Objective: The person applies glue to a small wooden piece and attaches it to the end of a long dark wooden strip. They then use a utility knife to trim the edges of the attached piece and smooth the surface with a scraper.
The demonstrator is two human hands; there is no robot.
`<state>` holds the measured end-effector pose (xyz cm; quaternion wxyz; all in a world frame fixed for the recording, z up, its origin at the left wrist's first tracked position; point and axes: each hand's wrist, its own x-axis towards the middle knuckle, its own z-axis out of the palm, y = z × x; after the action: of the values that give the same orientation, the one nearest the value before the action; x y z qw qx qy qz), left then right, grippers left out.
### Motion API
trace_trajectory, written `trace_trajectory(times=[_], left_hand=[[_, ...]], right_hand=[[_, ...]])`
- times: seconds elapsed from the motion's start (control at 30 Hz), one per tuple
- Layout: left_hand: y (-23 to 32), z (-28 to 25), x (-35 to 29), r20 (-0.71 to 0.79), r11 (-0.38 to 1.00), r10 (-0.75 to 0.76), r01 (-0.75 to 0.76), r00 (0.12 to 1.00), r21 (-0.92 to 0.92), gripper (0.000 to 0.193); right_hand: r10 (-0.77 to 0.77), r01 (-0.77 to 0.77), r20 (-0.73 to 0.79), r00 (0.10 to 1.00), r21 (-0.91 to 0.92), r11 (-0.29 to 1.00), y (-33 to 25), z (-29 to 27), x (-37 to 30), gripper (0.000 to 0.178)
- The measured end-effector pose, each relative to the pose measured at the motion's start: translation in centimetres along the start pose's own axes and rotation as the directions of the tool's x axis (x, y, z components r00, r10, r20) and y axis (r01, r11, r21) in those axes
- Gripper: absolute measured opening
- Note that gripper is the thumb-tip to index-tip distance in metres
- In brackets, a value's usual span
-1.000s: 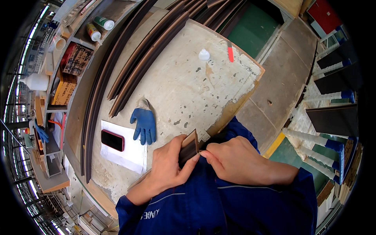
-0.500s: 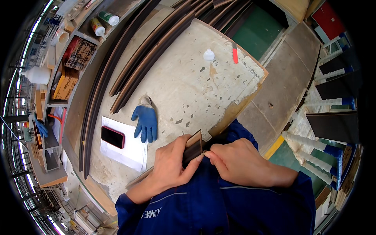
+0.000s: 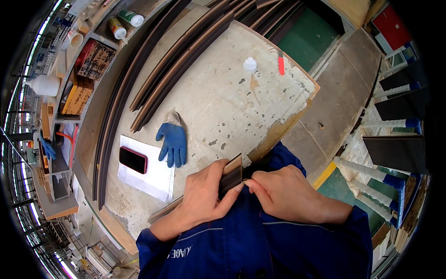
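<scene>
My left hand [image 3: 203, 197] is wrapped round a dark brown moulding strip [image 3: 233, 176] with a lighter tan face, its cut end pointing right. The strip runs back under my left wrist, where a further length shows beside the forearm. At the cut end, my right hand [image 3: 290, 194] is closed in a pinch, thumb against forefinger, close to my left thumb tip. Whatever sits in that pinch is too small to make out. A blue-coated work glove [image 3: 173, 144] lies on the worktable [image 3: 209, 102] beyond my left hand, next to a phone [image 3: 133, 160] on white paper [image 3: 153, 183].
Long dark mouldings [image 3: 186, 69] lie across the table's left and far side. A small white bottle [image 3: 250, 63] and a red-handled tool [image 3: 281, 65] sit near the far right edge. Shelves with boxes [image 3: 79, 95] stand left; a rack with wrapped bars [image 3: 362, 168] stands right.
The moulding's end has turned slightly, showing more of its dark and tan faces. Both hands keep nearly the same place and hold.
</scene>
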<state>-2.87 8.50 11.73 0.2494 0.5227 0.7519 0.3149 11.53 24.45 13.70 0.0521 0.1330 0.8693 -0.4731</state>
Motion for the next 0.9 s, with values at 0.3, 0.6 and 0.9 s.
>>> trace_trajectory(times=[0.3, 0.6, 0.9], left_hand=[[0.04, 0.01, 0.02, -0.003, 1.0, 0.003, -0.003, 1.0, -0.001, 0.049], [0.16, -0.03, 0.04, -0.002, 1.0, 0.005, -0.005, 1.0, -0.016, 0.048], [0.06, 0.0, -0.01, 0.0, 1.0, 0.008, -0.008, 1.0, -0.007, 0.048]], right_hand=[[-0.001, 0.002, 0.007, 1.0, -0.046, 0.999, -0.14, -0.11, 0.01, 0.035], [-0.005, 0.005, -0.003, 1.0, -0.048, 0.999, -0.2, -0.13, -0.13, 0.034], [-0.005, 0.004, -0.003, 1.0, -0.044, 0.999, -0.16, -0.07, -0.09, 0.035]])
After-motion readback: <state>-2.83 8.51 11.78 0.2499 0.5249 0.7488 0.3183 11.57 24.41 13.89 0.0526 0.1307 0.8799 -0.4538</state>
